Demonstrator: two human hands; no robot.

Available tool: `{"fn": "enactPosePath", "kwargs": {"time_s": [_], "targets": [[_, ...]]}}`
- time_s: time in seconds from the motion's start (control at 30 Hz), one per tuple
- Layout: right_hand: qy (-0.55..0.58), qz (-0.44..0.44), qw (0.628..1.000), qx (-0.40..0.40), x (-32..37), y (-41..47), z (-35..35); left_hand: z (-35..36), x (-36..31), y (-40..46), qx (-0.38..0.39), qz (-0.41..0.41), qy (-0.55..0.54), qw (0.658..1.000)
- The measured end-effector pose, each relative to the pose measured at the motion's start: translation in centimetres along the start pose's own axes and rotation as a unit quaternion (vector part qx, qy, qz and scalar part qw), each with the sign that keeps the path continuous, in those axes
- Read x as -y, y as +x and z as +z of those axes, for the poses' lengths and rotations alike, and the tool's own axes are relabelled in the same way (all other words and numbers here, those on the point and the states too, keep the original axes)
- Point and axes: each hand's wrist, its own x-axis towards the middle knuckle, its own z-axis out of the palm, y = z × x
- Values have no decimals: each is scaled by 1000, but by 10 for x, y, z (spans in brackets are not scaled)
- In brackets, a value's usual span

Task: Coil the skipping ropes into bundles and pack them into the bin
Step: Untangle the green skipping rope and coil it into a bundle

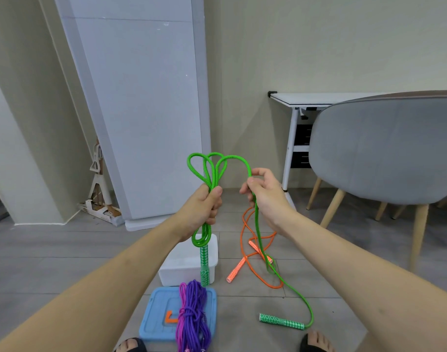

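Gripping several folds of the green skipping rope (218, 171), the left hand (204, 204) has its fingers curled tight round the gathered strands, with loops standing above the fist and shorter ones hanging below, so the strands inside the fist cannot be counted. One green handle (204, 265) dangles in front of the white bin (182, 265), hiding part of its rim; what the bin holds cannot be made out. The right hand (263, 191) pinches the rope's free run between thumb and curled fingers, and that run drops to the floor, where the other green handle (280, 321) lies. An orange skipping rope (253, 250) sprawls loose on the tiles just beside the bin, crossed by the green strand. Nearer, a purple and pink bundle (192, 318) lies over the blue lid (151, 323), its lower end cut off by the frame edge. A grey chair (385, 148) blocks most of the white desk (306, 99).
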Motion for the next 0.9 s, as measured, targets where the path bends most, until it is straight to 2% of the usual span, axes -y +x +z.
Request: {"fn": "enactPosePath", "kwargs": {"time_s": [0.2, 0.37, 0.53, 0.67, 0.83, 0.9], "targets": [[98, 43, 994, -18, 0, -1, 6, 5, -3, -1, -14, 0, -26, 1000], [43, 38, 995, 77, 0, -11, 12, 7, -10, 3, -89, 1, -97, 991], [-14, 23, 987, 157, 0, -19, 19, 12, -15, 1, -80, 35, -108, 990], [-16, 46, 984, 174, -1, -19, 15, 6, -16, 6, -103, 31, -119, 987], [-34, 36, 983, 174, 1, -18, 9, 2, -11, 7, -35, 15, -83, 996], [-43, 17, 981, 186, 0, -18, 8, 6, -9, 5, -35, 10, -69, 997]]}}
